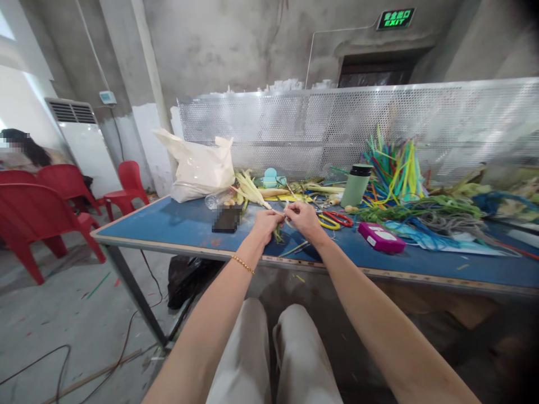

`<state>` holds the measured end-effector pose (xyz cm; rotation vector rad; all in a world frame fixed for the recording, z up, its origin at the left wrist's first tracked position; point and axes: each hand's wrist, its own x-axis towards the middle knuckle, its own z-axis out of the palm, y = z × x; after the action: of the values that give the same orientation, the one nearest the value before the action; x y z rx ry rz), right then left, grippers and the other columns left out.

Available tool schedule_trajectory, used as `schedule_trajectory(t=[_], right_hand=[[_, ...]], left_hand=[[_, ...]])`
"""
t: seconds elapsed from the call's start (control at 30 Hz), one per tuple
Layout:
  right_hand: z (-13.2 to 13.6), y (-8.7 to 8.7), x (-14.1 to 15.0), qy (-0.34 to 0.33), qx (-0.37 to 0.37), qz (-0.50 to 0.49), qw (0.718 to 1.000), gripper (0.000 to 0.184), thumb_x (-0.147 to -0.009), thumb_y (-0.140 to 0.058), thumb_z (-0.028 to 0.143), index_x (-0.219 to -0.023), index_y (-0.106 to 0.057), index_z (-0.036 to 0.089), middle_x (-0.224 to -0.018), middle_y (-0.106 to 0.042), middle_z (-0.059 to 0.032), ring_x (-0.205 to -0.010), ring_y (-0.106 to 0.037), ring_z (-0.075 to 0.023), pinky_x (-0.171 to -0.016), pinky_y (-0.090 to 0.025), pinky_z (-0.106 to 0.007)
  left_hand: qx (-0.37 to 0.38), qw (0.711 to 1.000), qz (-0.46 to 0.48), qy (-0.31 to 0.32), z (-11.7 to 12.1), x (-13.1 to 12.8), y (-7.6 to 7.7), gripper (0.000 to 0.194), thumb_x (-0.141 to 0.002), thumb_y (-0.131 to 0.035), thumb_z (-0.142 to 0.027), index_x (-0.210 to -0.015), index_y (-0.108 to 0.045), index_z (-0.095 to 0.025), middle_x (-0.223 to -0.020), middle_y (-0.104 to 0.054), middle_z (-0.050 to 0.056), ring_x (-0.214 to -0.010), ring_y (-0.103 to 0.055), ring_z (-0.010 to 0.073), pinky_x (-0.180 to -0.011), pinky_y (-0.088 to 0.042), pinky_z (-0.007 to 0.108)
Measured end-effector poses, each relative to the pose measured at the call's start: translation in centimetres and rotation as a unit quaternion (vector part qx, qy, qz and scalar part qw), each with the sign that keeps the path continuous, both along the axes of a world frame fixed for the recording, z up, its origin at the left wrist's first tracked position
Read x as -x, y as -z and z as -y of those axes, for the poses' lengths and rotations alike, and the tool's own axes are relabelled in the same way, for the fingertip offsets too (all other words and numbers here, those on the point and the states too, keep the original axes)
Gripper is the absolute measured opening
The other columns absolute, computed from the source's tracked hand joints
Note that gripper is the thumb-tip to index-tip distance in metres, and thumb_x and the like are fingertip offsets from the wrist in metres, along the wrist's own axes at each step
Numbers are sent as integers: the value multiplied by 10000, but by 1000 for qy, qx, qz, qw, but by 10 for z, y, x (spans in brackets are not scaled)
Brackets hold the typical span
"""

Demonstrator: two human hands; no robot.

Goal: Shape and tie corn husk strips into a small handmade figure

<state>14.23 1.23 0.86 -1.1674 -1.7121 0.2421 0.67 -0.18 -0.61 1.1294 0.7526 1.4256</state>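
Observation:
Over the front part of the blue table (189,227), my two hands meet fingertip to fingertip. My left hand (266,223) is closed on a small bundle of green leafy strands (278,234), whose ends hang below the fingers. My right hand (304,220) pinches beside it; a thin pale piece shows at its fingertips, too small to name. Pale corn husks (251,191) lie just behind my left hand. Close to my right hand are scissors with yellow handles (329,222) and a red-handled pair (342,219).
A white plastic bag (204,168) and a dark, blurred-out flat object (227,220) are at left. To the right stand a green bottle (356,186), a purple box (381,238), colourful strips (402,168) and tangled green cords (391,210). A perforated metal panel (286,120) rises behind.

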Motion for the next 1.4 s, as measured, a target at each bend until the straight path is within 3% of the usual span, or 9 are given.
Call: schedule_trajectory(t=[0.07,0.17,0.3,0.5,0.8,1.0,1.13,1.27,1.4], right_hand=[[3,-3,-4,15,-1,16,1000,213,-797,-619,332,-639,-645,192,-551,-627,-18,-567,-567,-169,-626,-435,-294],[5,-6,-10,50,-65,30,996,276,-849,-591,378,-676,-681,184,-639,-671,-52,-637,-583,-183,-660,-437,-305],[6,-7,-9,-60,-98,82,990,212,-850,-580,293,-862,-764,188,-876,-735,-81,-805,-624,-198,-753,-460,-312],[4,-8,-2,-101,-38,97,989,155,-791,-645,288,-774,-741,168,-738,-685,-50,-684,-573,-172,-659,-430,-295],[3,-10,6,-85,-47,84,992,81,-764,-670,196,-697,-707,173,-729,-633,-34,-727,-553,-165,-699,-423,-288],[2,-5,11,-89,-61,105,989,103,-795,-689,221,-704,-708,177,-743,-597,-32,-731,-545,-166,-706,-418,-297],[5,-8,11,-81,-83,101,988,124,-823,-667,255,-740,-724,182,-750,-629,-46,-776,-571,-186,-747,-433,-305],[13,-9,8,17,-119,22,992,224,-894,-543,276,-813,-729,181,-805,-692,-68,-786,-604,-200,-750,-445,-304],[20,-2,11,-32,-44,72,996,225,-857,-557,277,-717,-703,180,-679,-686,-37,-646,-590,-181,-639,-418,-279]], left_hand=[[-6,1000,-11,-12,-3,1,3,175,-598,-799,-107,-541,-633,-107,-532,-590,22,-484,-490,85,-517,-375,236],[-14,998,-48,-26,-6,1,6,112,-632,-769,-92,-589,-667,-102,-537,-607,19,-478,-500,88,-536,-395,239],[-30,997,-69,-25,-6,1,7,148,-629,-761,-56,-598,-628,-114,-533,-608,4,-483,-548,105,-556,-428,243],[-33,995,-89,-21,-2,0,5,138,-626,-757,-59,-628,-629,-111,-524,-610,2,-462,-538,101,-527,-403,230],[-11,997,-80,-11,-1,1,5,109,-618,-658,-14,-567,-633,-107,-497,-594,14,-439,-509,99,-512,-414,251],[2,995,-96,-5,2,0,5,156,-600,-701,-33,-525,-611,-137,-458,-588,9,-421,-507,113,-467,-400,244],[10,999,-37,2,1,1,3,172,-600,-748,-37,-545,-609,-121,-490,-597,10,-430,-531,110,-497,-434,249],[58,996,66,10,-2,4,-2,238,-598,-858,-128,-667,-630,-111,-571,-625,14,-504,-595,117,-512,-433,226],[96,984,152,17,-4,7,-6,280,-660,-859,-196,-655,-587,-128,-550,-589,-13,-465,-519,64,-499,-395,201]])
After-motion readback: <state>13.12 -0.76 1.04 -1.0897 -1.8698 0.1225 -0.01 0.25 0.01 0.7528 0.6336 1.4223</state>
